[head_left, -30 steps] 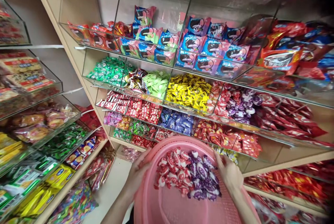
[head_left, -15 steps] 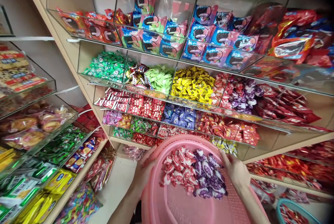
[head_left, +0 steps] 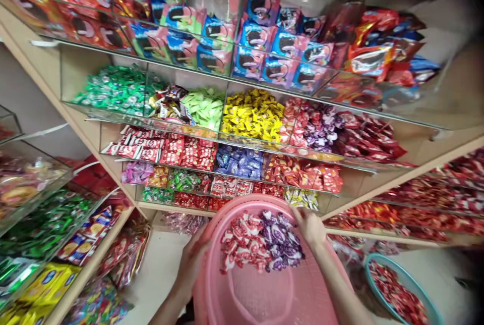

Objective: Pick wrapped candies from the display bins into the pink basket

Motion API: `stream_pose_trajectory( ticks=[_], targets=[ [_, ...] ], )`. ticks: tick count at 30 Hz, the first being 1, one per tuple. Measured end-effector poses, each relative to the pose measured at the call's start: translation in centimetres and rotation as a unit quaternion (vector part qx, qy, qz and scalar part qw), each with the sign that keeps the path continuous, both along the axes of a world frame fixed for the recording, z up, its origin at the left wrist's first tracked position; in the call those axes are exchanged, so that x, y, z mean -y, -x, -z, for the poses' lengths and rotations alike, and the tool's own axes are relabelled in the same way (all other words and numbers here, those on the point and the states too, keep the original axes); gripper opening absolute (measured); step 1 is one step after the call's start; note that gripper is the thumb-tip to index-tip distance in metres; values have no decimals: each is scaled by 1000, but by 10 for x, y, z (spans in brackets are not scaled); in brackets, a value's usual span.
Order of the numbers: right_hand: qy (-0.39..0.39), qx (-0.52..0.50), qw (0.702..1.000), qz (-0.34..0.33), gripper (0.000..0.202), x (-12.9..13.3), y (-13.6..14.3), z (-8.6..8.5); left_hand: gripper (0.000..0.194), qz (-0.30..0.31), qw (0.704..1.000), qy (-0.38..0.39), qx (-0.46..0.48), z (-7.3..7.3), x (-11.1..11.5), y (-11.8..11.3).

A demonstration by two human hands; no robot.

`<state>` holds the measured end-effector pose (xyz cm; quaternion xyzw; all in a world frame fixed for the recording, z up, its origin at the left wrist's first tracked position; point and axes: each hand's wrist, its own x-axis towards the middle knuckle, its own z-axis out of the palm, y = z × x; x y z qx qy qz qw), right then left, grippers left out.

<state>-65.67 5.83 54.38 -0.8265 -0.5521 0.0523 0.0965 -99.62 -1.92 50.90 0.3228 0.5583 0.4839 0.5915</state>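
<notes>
A large pink plastic basket point(head_left: 260, 292) is held up between my two hands, tilted so that its inside faces me. Red-and-white wrapped candies point(head_left: 245, 241) lie in its far left part, with purple-and-white wrapped candies point(head_left: 282, 239) heaped against them on the right. My left hand point(head_left: 194, 254) grips the basket's left rim; the fingers are partly hidden behind it. Over the right rim my right hand point(head_left: 312, 229) is closed, its fingertips out of sight.
Ahead stand shelves with clear bins of sweets: green candies point(head_left: 117, 90), yellow candies point(head_left: 253, 115), purple candies point(head_left: 321, 128) and packaged cookies point(head_left: 257, 37) above. A teal basket point(head_left: 427, 297) of red candies is on the floor at right. Another shelf point(head_left: 91, 264) runs along the left.
The view has swung to the right, so the shelves appear further left and more of the teal basket shows. Both hands still hold the pink basket with the candies in it.
</notes>
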Motion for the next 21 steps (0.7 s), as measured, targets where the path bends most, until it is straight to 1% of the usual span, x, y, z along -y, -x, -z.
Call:
stream_pose_trajectory(
  ticks=[2, 4, 5, 7, 8, 10, 11, 13, 15, 16, 18, 20, 21],
  targets=[
    [-20, 8, 1000, -1, 55, -1, 4, -1, 50, 34, 999, -23, -34, -7, -15, 9],
    [-32, 10, 999, -4, 55, -3, 11, -3, 46, 76, 987, -59, -128, -20, -45, 10],
    [-38, 6, 999, -9, 54, -6, 16, -4, 47, 111, 974, -89, -178, -28, -64, 6],
    [-49, -5, 999, -24, 54, -13, 27, -5, 50, 196, 931, -145, -272, -43, -104, -12],
    [-55, -9, 998, -34, 53, -17, 33, -5, 52, 233, 902, -160, -327, -50, -122, -25],
    [-71, -11, 995, -63, 52, -27, 45, -5, 57, 297, 828, -164, -446, -60, -151, -52],
    [-79, -9, 994, -78, 52, -32, 51, -5, 59, 301, 816, -162, -467, -61, -161, -63],
    [-89, -6, 990, -105, 52, -40, 62, -3, 61, 290, 802, -155, -498, -59, -170, -78],
    [-89, -6, 989, -119, 53, -47, 72, 0, 66, 268, 790, -147, -532, -50, -170, -79],
    [-88, -7, 988, -124, 54, -50, 77, 2, 67, 256, 782, -146, -549, -44, -168, -76],
    [-90, -7, 986, -138, 53, -56, 87, 6, 69, 236, 754, -135, -597, -34, -165, -65],
    [-93, -4, 983, -156, 51, -62, 96, 10, 71, 238, 743, -122, -613, -26, -166, -53],
    [-96, -2, 982, -164, 50, -65, 100, 11, 71, 243, 742, -110, -615, -24, -167, -47]
  ],
)
